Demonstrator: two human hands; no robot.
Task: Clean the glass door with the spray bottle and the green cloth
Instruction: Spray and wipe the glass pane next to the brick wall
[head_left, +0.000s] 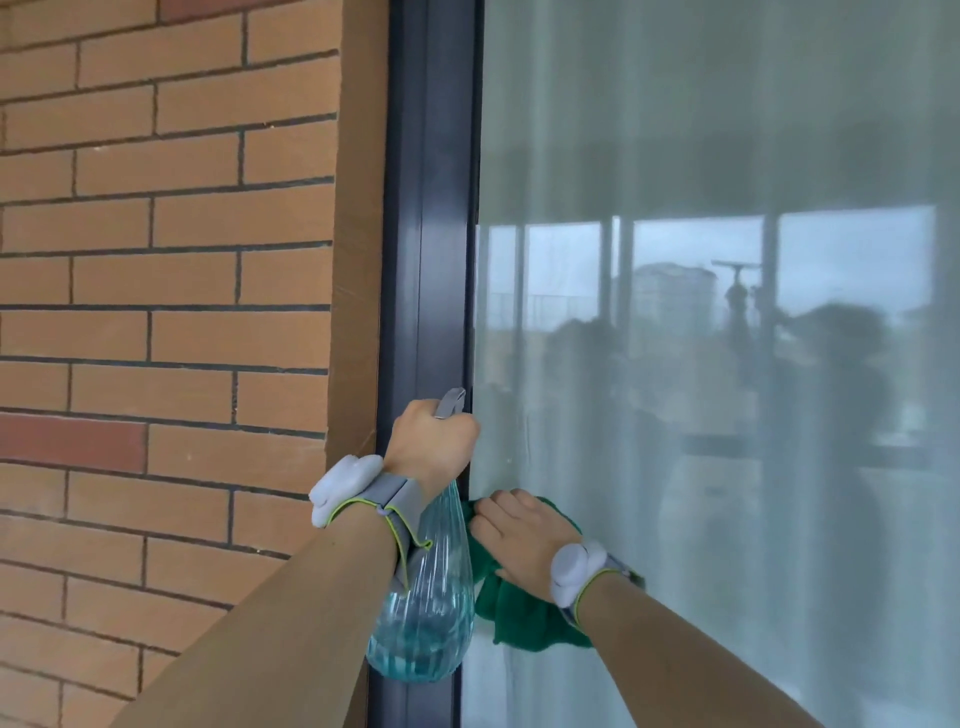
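Note:
The glass door (727, 364) fills the right half of the view, with a pale curtain behind it and reflections on its pane. My left hand (431, 441) grips the neck of a clear bluish spray bottle (426, 613), whose grey nozzle points at the glass beside the dark frame. The bottle's body hangs down below my wrist. My right hand (522, 540) presses the green cloth (524, 618) flat against the lower left part of the pane. Most of the cloth hangs below the hand.
A dark metal door frame (431, 208) runs vertically between the glass and an orange brick wall (166, 260) on the left. Both wrists carry grey bands with white sensor units.

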